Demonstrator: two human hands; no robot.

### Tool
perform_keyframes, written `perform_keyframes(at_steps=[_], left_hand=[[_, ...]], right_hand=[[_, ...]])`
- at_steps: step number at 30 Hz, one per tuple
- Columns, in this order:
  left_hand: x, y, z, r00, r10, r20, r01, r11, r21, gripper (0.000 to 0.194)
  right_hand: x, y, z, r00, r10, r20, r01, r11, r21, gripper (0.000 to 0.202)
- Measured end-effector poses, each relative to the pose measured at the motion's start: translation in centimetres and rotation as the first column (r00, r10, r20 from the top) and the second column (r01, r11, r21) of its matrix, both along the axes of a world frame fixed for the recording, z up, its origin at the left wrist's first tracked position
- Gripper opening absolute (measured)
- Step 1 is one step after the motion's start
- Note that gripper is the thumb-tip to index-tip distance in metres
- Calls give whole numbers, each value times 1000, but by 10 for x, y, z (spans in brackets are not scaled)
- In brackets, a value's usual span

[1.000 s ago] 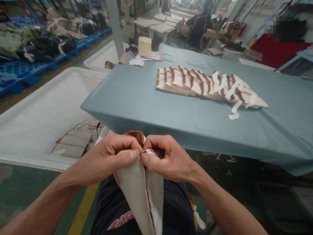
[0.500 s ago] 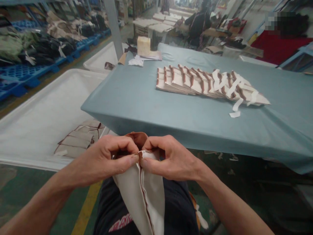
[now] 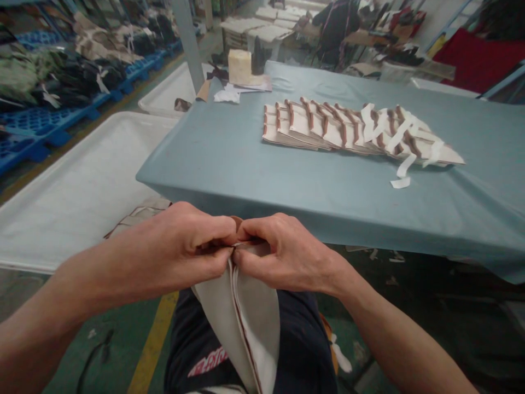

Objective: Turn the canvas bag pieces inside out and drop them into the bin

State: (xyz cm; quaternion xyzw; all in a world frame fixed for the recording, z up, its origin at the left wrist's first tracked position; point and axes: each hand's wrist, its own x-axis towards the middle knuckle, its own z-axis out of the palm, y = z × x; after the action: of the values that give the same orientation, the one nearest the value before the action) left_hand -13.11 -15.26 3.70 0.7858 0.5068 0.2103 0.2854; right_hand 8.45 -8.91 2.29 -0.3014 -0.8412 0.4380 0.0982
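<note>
Close to my body, an off-white fabric piece (image 3: 258, 312) with a brown-edged seam down its middle hangs from both hands. My left hand (image 3: 192, 246) pinches its top edge just left of the seam, thumb against bent fingers. Right beside it, my right hand (image 3: 279, 251) pinches the same edge on the other side, so the fingertips nearly touch. A bit of brown material (image 3: 237, 220) shows behind the fingertips. Most of the held edge is hidden by my fingers.
Ahead stands a table with a blue-grey cover (image 3: 213, 158). On it lies an overlapping row of off-white pieces with brown edging (image 3: 336, 126) and loose white strips (image 3: 402, 137). A yellowish block (image 3: 240, 67) sits at the back left. A white bin (image 3: 82, 191) stands left.
Both hands have risen slightly with the fabric, and the left wrist has turned so its back shows more. The fingertips are closer together over the seam. The view has tilted slightly.
</note>
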Motion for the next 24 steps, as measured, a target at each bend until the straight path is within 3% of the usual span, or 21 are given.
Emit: perform_keyframes(at_steps=[2,5,7,10,13,15,20,24], left_hand=[[5,-1,-6,991,-51,-127,74,980,187,22],[11,-3,-21,973,6,-229,109,868,485,33],[12,-3,-31,970,13,-242,131,812,568,37],[8,1,-38,978,18,-208,90,862,499,32],[4,8,-32,992,23,-120,11,961,276,24],[4,12,-25,997,19,-80,-4,984,177,23],[11,14,-16,993,-43,-110,71,961,266,25],[18,6,-14,991,-37,-128,81,931,356,24]], right_hand=[[-1,2,-5,999,-39,-4,39,999,14,26],[0,5,-11,997,-58,-47,59,998,17,24],[2,7,-12,998,-39,-47,41,998,41,24],[6,10,-10,999,-16,-31,19,996,85,25],[10,12,-4,998,-25,-55,30,996,85,28],[12,14,-1,998,-23,-61,28,997,66,31],[18,21,8,997,42,-59,-43,999,0,29],[25,18,18,993,49,-107,-45,998,40,31]])
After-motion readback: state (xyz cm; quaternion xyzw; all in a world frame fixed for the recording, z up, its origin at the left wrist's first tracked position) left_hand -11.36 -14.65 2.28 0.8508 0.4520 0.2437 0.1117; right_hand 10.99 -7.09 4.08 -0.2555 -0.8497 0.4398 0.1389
